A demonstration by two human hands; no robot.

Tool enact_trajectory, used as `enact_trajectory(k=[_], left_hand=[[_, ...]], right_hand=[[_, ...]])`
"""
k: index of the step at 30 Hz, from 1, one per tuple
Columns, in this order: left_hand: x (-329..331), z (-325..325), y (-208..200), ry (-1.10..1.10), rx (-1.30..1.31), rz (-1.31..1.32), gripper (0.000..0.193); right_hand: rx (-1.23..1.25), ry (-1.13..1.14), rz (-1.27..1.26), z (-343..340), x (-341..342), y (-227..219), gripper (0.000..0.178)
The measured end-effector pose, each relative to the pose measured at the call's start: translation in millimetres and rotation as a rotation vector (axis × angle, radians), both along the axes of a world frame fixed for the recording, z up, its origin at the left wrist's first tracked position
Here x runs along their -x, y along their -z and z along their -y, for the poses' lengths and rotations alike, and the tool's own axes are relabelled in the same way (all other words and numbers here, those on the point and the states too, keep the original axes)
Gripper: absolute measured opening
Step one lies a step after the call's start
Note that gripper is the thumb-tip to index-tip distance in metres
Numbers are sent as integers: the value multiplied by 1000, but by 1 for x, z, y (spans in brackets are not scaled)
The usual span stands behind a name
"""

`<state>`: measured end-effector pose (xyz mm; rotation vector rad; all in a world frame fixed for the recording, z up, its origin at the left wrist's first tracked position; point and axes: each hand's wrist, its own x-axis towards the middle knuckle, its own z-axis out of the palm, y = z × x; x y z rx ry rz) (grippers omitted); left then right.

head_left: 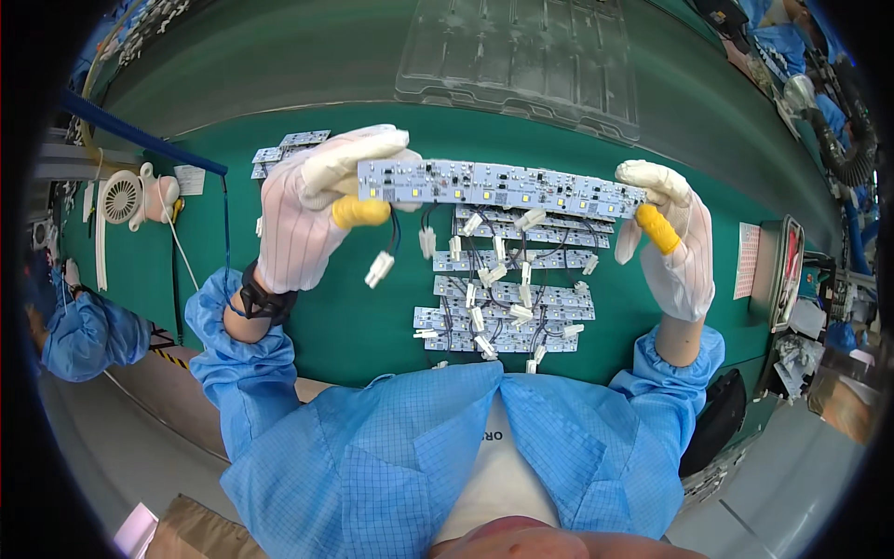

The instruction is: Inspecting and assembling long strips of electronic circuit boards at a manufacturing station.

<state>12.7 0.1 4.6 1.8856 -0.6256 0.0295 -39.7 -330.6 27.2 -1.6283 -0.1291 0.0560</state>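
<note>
A long white LED circuit board (pixel 503 186) is held up level between my two hands, above the green mat. My left hand (pixel 321 200), in a white striped glove with a yellow thumb cover, pinches its left end. The right hand (pixel 670 228), gloved alike, grips the other end between thumb and fingers. Short dark wires with a white connector (pixel 380 268) hang from the board near my left thumb. Below it lie several similar LED boards (pixel 512 298) in overlapping rows, with wires and white connectors across them.
More boards (pixel 289 149) lie behind my left hand. A clear plastic tray (pixel 521 65) sits at the back. To the left stands a small white fan (pixel 130 197), near a blue coiled cord (pixel 226 233). A metal tray (pixel 778 270) is at the right; another person's sleeve (pixel 93 335) shows far left.
</note>
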Motion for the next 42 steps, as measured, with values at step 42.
enact_trajectory(k=[42], left_hand=[[-3, -14, 30, -81, -344, 143, 24]], right_hand=[[-146, -58, -78, 6, -2, 8, 38]])
